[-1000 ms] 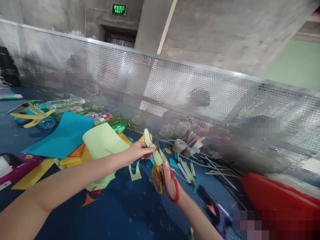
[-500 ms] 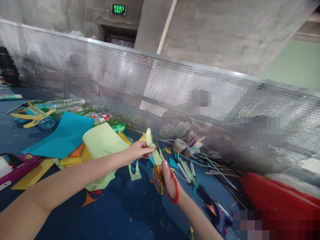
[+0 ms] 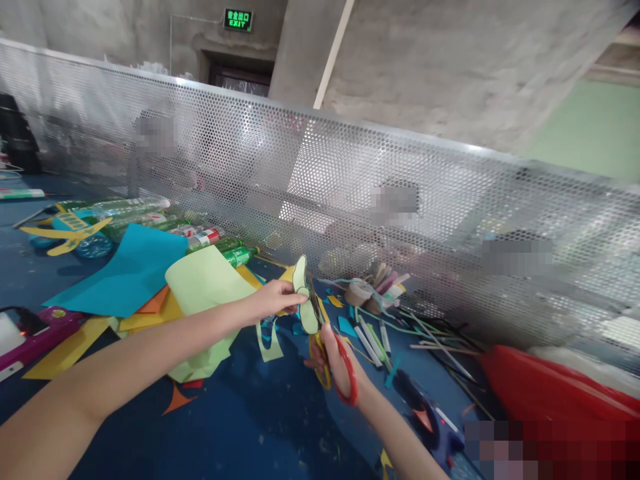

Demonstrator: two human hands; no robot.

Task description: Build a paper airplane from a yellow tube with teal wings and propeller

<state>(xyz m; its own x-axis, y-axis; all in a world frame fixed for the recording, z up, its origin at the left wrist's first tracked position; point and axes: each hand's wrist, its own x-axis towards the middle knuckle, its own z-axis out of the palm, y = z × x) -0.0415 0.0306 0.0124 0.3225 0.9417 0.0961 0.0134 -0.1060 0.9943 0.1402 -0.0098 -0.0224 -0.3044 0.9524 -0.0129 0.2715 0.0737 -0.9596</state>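
Observation:
In the middle of the view my left hand pinches a pale green paper cutout shaped like a propeller, with a dark line drawn along its edge. My right hand is closed round a pair of scissors with one red and one yellow handle loop. The blades point up and away, right beside the cutout's right edge. Below my left hand a curled pale green paper scrap lies on the blue table. Larger pale green paper lies to the left.
Blue paper, yellow sheets and plastic bottles lie at left, near a purple power strip. A perforated metal divider runs along the back. Glue sticks, a dark blue glue gun and a red bag are at right.
The cutout has turned slightly and stands more upright. My right hand and the scissors have shifted slightly, with the blades still at the cutout's right edge.

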